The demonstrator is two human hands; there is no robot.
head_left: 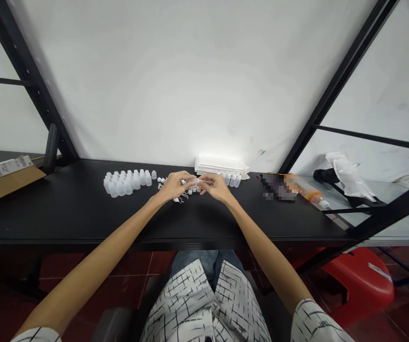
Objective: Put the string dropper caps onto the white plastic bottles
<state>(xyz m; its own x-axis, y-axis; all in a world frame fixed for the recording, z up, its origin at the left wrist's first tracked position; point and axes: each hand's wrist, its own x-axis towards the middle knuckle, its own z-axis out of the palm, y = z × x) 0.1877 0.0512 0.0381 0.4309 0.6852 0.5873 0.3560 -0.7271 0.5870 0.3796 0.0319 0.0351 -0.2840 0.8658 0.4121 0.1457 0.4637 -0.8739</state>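
My left hand (pixel 174 185) and my right hand (pixel 216 186) meet over the middle of a black table (pixel 65 213). Together they pinch a small clear plastic bottle (pixel 193 181) between their fingertips. Both hands have curled fingers. Loose white caps (pixel 185 194) lie on the table just under and between the hands. A cluster of several small translucent bottles (pixel 126 183) stands to the left of my left hand. A few more small bottles (pixel 233 180) stand just right of my right hand.
A stack of white trays (pixel 220 166) sits against the white wall behind the hands. An orange-capped tube and a dark packet (pixel 290 186) lie to the right. A cardboard box (pixel 1 178) rests at far left. A red stool (pixel 363 280) stands under the right side.
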